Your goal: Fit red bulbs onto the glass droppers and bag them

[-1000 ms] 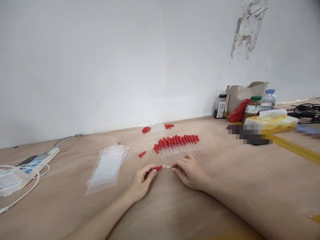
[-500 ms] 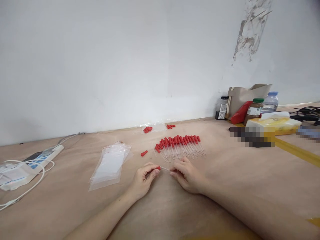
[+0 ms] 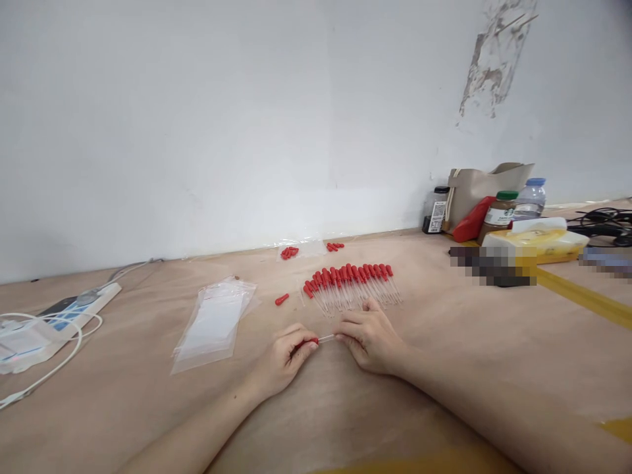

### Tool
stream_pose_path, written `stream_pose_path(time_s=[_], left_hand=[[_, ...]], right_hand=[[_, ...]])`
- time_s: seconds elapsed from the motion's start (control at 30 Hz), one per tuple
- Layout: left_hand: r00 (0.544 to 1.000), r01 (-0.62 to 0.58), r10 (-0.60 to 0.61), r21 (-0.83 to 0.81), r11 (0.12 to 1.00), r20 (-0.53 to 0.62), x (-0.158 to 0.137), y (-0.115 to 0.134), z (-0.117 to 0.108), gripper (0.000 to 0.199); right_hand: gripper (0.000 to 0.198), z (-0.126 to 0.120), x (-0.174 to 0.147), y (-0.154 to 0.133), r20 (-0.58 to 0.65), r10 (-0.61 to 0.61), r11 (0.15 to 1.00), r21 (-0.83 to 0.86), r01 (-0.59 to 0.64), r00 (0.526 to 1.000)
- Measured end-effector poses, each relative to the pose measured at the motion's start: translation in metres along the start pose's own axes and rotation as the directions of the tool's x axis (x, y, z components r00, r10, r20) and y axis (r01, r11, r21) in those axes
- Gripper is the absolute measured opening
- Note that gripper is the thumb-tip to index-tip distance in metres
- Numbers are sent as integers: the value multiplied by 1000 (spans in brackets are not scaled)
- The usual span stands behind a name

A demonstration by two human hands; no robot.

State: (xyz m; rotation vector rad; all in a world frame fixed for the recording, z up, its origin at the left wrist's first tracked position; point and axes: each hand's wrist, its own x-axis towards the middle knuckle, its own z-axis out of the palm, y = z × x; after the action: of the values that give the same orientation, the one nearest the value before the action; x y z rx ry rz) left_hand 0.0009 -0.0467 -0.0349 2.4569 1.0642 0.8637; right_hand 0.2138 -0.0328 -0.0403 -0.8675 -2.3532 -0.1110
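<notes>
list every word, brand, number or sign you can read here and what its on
No word or number reads clearly.
Jar: lettering and round green logo, too small to read.
Black-capped bottle: square code and print, too small to read.
Tissue pack: no legible text.

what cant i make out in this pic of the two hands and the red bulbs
Red bulb in the left hand: head view, mostly hidden by that hand.
Clear tube: head view, right end hidden by the right hand.
Black-capped bottle: head view, print too small.
Dark item by the tissue pack: head view, pixelated.
White cable: head view, cut by left edge.
</notes>
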Motion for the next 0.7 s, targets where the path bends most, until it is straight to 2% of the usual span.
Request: stream_pose_path(time_s=[0.2, 0.43, 0.6, 0.7], left_hand=[[995, -98, 97, 108, 989, 11, -2, -1, 0, 22], [986, -168, 164, 130, 977, 38, -3, -5, 3, 17], [980, -195, 187, 146, 970, 70, -2, -6, 0, 17], [976, -218, 210, 195, 956, 63, 0, -7, -4, 17]], right_hand=[[22, 6, -3, -9, -4, 46, 999, 21, -46, 999], [24, 12, 0, -14, 44, 100, 988, 110, -104, 994], [24, 9, 4, -13, 73, 90, 989, 108, -97, 993], [22, 2, 6, -15, 87, 54, 997, 51, -58, 995]])
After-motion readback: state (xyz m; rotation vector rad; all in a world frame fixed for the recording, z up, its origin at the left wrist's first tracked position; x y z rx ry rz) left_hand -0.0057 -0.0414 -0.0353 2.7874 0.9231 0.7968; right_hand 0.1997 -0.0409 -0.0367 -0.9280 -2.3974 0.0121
